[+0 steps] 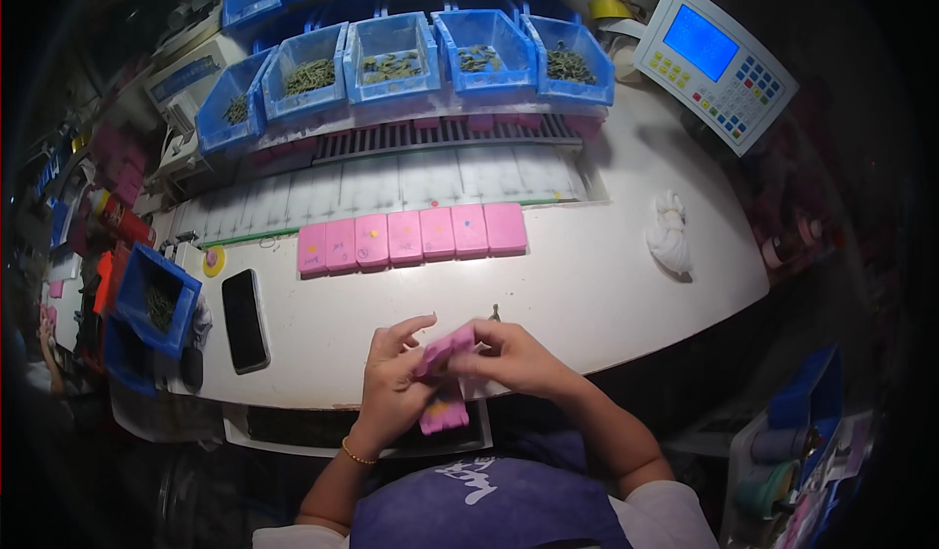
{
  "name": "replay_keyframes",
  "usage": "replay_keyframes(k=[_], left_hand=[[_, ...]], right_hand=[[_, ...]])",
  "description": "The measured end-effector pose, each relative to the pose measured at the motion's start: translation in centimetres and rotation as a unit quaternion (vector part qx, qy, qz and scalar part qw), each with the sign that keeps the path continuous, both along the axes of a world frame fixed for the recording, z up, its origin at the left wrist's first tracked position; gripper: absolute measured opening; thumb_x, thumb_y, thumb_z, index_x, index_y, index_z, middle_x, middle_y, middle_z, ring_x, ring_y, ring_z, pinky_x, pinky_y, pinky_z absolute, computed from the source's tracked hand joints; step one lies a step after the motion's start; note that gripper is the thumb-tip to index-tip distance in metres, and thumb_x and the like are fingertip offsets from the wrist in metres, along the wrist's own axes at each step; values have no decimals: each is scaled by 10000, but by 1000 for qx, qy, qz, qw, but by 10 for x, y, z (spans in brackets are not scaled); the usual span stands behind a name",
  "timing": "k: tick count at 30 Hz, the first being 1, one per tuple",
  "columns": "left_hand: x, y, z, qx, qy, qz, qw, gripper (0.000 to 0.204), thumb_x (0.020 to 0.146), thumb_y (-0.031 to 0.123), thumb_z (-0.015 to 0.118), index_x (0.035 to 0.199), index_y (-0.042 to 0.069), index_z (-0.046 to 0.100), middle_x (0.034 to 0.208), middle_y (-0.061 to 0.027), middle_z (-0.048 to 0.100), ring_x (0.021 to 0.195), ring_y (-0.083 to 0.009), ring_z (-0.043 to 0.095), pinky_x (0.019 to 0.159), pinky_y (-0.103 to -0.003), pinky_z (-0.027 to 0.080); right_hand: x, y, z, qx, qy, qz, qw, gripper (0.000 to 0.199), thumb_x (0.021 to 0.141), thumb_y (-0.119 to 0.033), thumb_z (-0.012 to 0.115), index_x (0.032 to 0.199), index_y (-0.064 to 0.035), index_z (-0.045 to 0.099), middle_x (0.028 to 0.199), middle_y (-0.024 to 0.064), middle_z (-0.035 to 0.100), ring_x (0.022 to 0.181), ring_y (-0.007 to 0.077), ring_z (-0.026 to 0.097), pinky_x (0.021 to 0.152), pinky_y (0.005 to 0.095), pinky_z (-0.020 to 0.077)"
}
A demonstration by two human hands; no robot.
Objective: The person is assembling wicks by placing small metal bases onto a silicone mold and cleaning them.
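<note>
Seen from a head-worn fisheye camera looking down, a person in a purple apron (489,505) works with both bare hands at a curved white worktop (587,295). The left hand (391,388) grasps a soft-looking pink block (446,415), held just over the worktop's near edge, in front of the apron. The right hand (514,355) pinches the block's upper part between thumb and fingers. The block shows an upper and a lower portion; whether these are joined cannot be told, as the fingers cover the middle. The step in hand looks like parting or bending the block open. The next move seems to call for a steady left grip and careful fingertip work with the right.

Just beyond the right hand stands a tiny dark green piece (496,312). Farther back, seven flat pink blocks (405,238) lie side by side in a row. A black rectangular phone (245,321) lies to the left, a bunched white cloth (670,239) to the right. Behind the row, open blue plastic bins (393,31) hold small greenish pieces (311,77)
</note>
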State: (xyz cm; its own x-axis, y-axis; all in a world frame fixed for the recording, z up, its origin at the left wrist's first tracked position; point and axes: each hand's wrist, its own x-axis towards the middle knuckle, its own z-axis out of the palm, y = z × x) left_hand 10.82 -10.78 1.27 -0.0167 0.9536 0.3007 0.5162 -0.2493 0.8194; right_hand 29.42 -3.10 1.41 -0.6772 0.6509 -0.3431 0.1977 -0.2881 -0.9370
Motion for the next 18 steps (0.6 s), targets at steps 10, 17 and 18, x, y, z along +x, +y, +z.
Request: replay_keyframes(k=[10,17,18], left_hand=[[2,-4,6,-179,-284,-35,941,234,898,67,692,1095,-58,666,913,-79,719,823,-82,639,738,-256,534],[1,-8,0,-173,-296,-41,938,246,934,89,664,1112,-79,640,929,-85,707,861,-91,638,763,-239,521],[1,-8,-1,-163,-316,-42,934,244,939,88,656,1119,-76,637,929,-86,707,865,-95,638,772,-241,519]], right_hand=[[1,-9,-4,-25,127,-86,988,254,890,-89,703,1108,11,619,1016,55,647,964,126,630,848,286,515],[3,-13,-6,22,139,-68,988,237,880,-52,721,1090,-15,617,1029,23,617,968,94,608,883,260,507],[4,-13,-3,4,129,-61,990,229,882,-48,717,1087,-13,621,1033,23,611,969,94,606,884,260,504]])
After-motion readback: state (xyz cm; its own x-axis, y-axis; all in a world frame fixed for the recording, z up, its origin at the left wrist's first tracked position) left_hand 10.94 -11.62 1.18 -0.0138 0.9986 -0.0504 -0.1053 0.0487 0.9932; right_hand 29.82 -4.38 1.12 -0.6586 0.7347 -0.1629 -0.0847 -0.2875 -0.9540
